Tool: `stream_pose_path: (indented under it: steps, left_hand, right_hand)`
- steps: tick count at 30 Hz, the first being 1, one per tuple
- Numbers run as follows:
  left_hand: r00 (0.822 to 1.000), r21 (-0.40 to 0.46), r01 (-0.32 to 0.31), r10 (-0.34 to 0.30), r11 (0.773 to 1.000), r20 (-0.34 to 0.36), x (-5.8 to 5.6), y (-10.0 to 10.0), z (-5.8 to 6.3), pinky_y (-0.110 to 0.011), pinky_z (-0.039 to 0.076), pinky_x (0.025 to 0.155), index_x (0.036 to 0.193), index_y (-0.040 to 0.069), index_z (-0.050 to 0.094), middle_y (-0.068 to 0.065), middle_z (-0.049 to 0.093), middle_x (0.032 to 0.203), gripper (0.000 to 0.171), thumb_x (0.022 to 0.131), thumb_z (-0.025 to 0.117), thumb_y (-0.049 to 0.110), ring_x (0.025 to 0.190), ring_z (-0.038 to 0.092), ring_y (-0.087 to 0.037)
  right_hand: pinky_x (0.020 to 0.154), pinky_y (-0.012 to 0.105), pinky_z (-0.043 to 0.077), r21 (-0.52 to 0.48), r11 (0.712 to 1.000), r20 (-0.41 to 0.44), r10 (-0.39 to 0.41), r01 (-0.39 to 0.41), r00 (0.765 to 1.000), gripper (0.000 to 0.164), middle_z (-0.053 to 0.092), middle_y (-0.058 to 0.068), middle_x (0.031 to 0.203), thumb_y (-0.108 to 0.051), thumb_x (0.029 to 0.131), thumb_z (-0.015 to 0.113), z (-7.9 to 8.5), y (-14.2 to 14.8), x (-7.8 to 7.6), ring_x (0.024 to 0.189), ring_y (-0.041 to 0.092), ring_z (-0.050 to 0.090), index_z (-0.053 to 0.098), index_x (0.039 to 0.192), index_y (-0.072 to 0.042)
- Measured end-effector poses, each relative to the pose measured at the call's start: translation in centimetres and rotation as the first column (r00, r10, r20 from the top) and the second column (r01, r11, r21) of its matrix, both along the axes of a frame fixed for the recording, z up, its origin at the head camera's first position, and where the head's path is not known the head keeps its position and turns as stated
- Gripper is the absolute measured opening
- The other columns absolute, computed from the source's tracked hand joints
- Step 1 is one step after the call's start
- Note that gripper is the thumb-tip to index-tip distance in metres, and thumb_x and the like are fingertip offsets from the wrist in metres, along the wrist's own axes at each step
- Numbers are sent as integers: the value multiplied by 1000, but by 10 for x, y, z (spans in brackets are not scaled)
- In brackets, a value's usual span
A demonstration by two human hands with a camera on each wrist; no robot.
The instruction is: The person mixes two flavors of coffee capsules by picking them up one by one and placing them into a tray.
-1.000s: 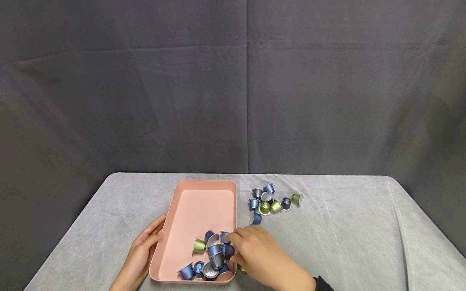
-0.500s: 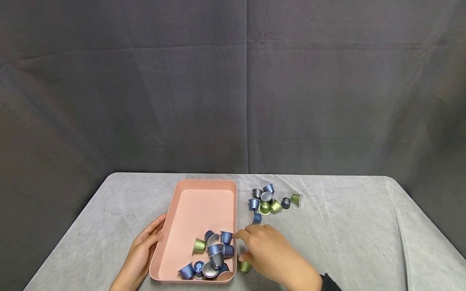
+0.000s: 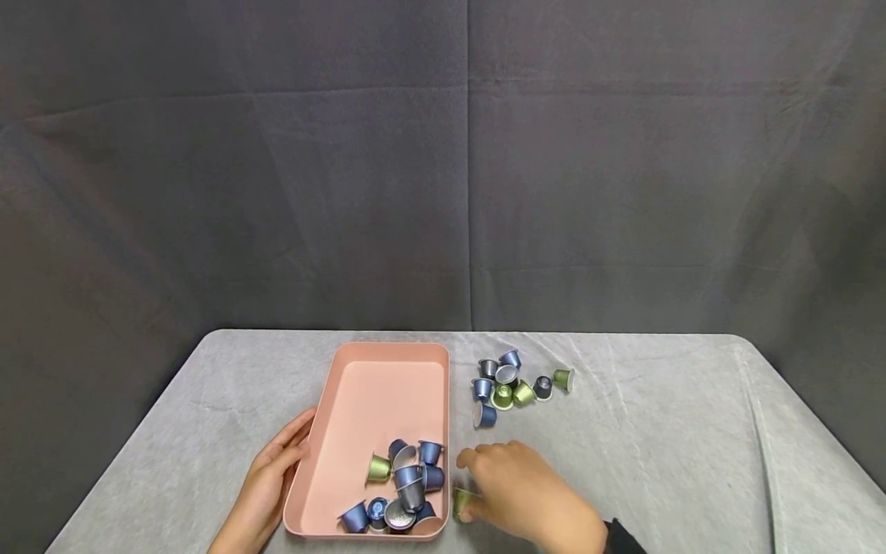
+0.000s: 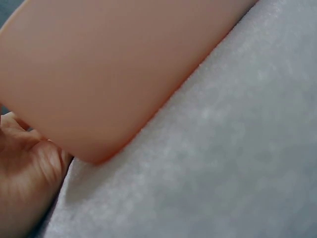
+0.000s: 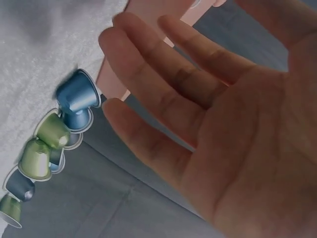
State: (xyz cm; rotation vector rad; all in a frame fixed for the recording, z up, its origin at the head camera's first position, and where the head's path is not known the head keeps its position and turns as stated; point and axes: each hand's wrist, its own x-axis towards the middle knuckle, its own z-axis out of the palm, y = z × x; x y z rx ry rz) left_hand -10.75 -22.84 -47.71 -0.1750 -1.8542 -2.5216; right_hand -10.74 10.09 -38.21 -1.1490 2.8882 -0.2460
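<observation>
A pink tray (image 3: pixel 391 400) holds several coffee capsules (image 3: pixel 410 485) near its front end, mostly blue and dark ones with one green capsule (image 3: pixel 378 468) among them. My left hand (image 3: pixel 266 477) touches the tray's left side with extended fingers and thumb; the left wrist view shows that hand (image 4: pixel 29 168) beside the tray's outer wall (image 4: pixel 109 74). Off the tray's right edge, my right hand (image 3: pixel 526 492) hovers with fingers spread and relaxed. Its thumb overlaps a green capsule (image 3: pixel 460 498) lying on the table. The right wrist view shows a bare palm (image 5: pixel 257 144).
Beyond the right hand lies a loose cluster of capsules, including a blue capsule (image 3: pixel 486 416), a bright green capsule (image 3: pixel 503 396) and a dark capsule (image 3: pixel 543 387). Grey cloth covers the table (image 3: pixel 664 446), and a dark curtain (image 3: pixel 623 192) hangs behind it.
My right hand has left the blue capsule at the tray's right side and drawn back right, over the rim, to the green capsule on the table. The left hand stays in place.
</observation>
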Motion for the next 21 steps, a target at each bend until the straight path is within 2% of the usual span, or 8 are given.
stream_pose_path:
  steps: [4,9,15,21]
  left_hand:
    - [1000,-10,-3,3,1000,11,0,0,0,-20,45,96,149,-2,33,14,55,134,47,104,43,4,122,52,-3]
    - [1000,4,5,-5,1000,8,0,-1,0,-20,45,96,149,-1,34,14,55,134,46,104,43,4,122,52,-3]
    - [1000,-1,0,0,1000,16,-1,0,1,-20,45,96,151,-10,22,15,54,133,54,103,43,3,122,52,-1]
    - [1000,6,2,-2,1000,18,0,0,1,-20,45,96,151,-8,25,15,54,134,52,103,43,3,121,52,-2]
  right_hand:
    - [72,36,51,15,1000,35,-16,15,999,47,69,-1,86,-40,68,88,-5,-1,0,76,16,64,69,99,-10]
    - [66,33,49,18,1000,67,-14,13,998,42,62,-6,77,-42,68,87,-11,-4,0,69,10,58,67,91,-13]
    - [65,32,46,28,999,102,-35,33,994,42,56,-10,74,-44,69,87,-14,-7,1,66,6,52,64,88,-14]
    - [66,33,49,68,996,84,-64,58,994,47,55,-8,73,-47,68,87,-18,-10,1,67,9,55,61,87,-13]
